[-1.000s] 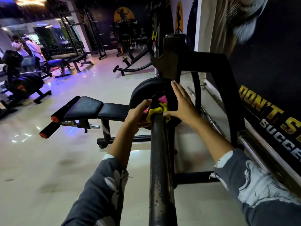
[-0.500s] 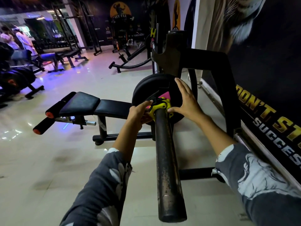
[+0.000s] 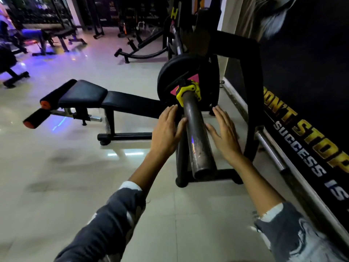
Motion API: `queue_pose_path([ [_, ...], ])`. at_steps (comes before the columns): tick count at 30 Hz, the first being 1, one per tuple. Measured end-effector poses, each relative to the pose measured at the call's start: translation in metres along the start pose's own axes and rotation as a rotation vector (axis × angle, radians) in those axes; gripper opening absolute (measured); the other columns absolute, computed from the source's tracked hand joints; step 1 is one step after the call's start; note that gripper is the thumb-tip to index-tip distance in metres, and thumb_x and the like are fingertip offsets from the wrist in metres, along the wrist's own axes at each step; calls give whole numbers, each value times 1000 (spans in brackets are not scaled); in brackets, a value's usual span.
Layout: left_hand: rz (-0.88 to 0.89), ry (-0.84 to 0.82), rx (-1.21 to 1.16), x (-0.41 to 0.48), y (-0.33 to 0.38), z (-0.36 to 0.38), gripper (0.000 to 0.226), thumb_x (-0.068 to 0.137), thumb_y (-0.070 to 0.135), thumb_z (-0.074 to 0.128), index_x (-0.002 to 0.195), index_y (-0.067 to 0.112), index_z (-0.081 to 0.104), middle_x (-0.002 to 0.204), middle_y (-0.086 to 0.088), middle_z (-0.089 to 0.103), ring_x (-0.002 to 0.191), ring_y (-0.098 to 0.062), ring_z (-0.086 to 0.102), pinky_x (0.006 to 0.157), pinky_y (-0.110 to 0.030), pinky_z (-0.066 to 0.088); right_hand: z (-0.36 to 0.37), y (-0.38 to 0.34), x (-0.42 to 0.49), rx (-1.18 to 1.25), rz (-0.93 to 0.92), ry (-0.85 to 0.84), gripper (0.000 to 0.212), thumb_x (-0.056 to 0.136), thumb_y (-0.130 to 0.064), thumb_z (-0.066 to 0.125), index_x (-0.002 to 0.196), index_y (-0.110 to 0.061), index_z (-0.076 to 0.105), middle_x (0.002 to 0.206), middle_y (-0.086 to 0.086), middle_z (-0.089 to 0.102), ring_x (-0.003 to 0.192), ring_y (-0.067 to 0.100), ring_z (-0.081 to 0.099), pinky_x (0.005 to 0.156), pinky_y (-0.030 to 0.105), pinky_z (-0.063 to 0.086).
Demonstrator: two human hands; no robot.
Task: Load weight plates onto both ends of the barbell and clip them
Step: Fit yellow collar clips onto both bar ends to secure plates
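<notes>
Fingers (image 3: 170,115): straight and spread out on the left hand (image 3: 166,129) and the right hand (image 3: 224,133), holding nothing.
Floor (image 3: 75,167): shiny pale tiles, all under the barbell (image 3: 196,137).
Wall (image 3: 311,129): dark with big gold letters, to the right of the barbell.
Rack (image 3: 253,72): black metal frame, just right of the barbell.
Bench (image 3: 117,100): black and padded, to the left of the barbell, with orange-tipped rollers (image 3: 35,118) at its far end.
Barbell: thick dark bar end, up off the floor, pointing at the camera.
Weight plate (image 3: 170,72): black and round, slid onto the barbell at the far part of the bar end.
Left hand: just left of the barbell, thumb right by the bar. I cannot tell if it touches.
Right hand: just right of the barbell, palm down, thumb close to the bar.
Clip (image 3: 188,89): yellow, wrapped round the barbell, right up against the weight plate, a little past both hands.
</notes>
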State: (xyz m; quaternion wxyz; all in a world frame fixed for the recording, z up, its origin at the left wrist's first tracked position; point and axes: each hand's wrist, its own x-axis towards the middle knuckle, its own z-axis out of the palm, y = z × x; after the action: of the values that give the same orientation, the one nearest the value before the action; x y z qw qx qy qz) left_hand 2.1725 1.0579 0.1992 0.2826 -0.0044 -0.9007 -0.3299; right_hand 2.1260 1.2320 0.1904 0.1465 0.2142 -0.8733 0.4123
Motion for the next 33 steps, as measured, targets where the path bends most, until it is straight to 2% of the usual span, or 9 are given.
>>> queue_pose_path([
  [2, 10, -3, 12, -23, 13, -5, 60, 92, 49, 34, 140, 13, 36, 145, -7, 40, 136, -17, 32, 105, -24, 27, -5, -9, -23, 43, 17, 10, 55, 95, -32, 44, 144, -15, 26, 154, 4, 24, 145, 19, 13, 119, 46, 14],
  [4, 20, -6, 30, -44, 25, -12, 60, 92, 49, 33, 141, 13, 34, 147, -6, 39, 139, -17, 28, 108, -26, 22, -10, -18, -47, 74, 1, 23, 59, 92, -39, 40, 143, -15, 27, 154, 5, 26, 144, 18, 14, 118, 48, 15],
  [8, 64, 30, 41, -90, 45, -25, 63, 93, 52, 33, 139, 9, 38, 144, -10, 43, 136, -20, 34, 112, -34, 30, -22, -29, -95, 183, -8, 10, 68, 86, -54, 34, 143, -18, 28, 153, 5, 28, 144, 19, 18, 116, 52, 20],
  [11, 84, 53, 44, -132, 59, -35, 64, 92, 53, 31, 135, 8, 42, 139, -11, 48, 131, -20, 41, 106, -28, 35, -31, -40, -133, 223, -75, 22, 75, 83, -64, 39, 140, -17, 32, 150, 7, 33, 142, 23, 22, 115, 52, 22],
  [16, -44, 98, 74, -189, 55, -60, 56, 91, 47, 40, 133, 11, 46, 135, -8, 53, 126, -19, 47, 99, -24, 36, -11, -76, -181, 229, -274, 27, 50, 92, -40, 43, 134, -13, 42, 141, -2, 39, 137, 12, 26, 113, 48, 30],
  [18, -102, 130, 132, -208, 40, -74, 52, 91, 44, 40, 129, 10, 49, 129, -8, 57, 118, -19, 51, 93, -18, 35, 7, -90, -190, 227, -307, -12, 46, 92, -37, 42, 131, -11, 47, 137, 4, 47, 134, 12, 32, 113, 35, 31],
  [20, -177, 144, 195, -228, 18, -92, 50, 91, 45, 39, 124, 10, 52, 122, -7, 60, 112, -19, 54, 88, -18, 36, 30, -103, -195, 239, -277, -117, 46, 92, -38, 41, 129, -11, 50, 132, 7, 54, 127, 13, 41, 107, 26, 35],
  [23, -310, 102, 269, -261, -23, -119, 48, 91, 48, 39, 122, 14, 54, 121, -3, 61, 112, -20, 56, 88, -28, 43, 75, -122, -202, 219, -185, -361, 42, 93, -38, 43, 127, -14, 50, 129, 5, 55, 122, 17, 48, 99, 23, 37],
  [33, -762, -11, 440, -366, -211, -247, 37, 95, 39, 47, 120, 13, 55, 118, -4, 61, 110, -21, 55, 84, -32, 44, 319, -243, -240, -34, -307, -913, 34, 95, -33, 45, 122, -13, 53, 126, 5, 58, 114, 24, 54, 89, 33, 44],
])
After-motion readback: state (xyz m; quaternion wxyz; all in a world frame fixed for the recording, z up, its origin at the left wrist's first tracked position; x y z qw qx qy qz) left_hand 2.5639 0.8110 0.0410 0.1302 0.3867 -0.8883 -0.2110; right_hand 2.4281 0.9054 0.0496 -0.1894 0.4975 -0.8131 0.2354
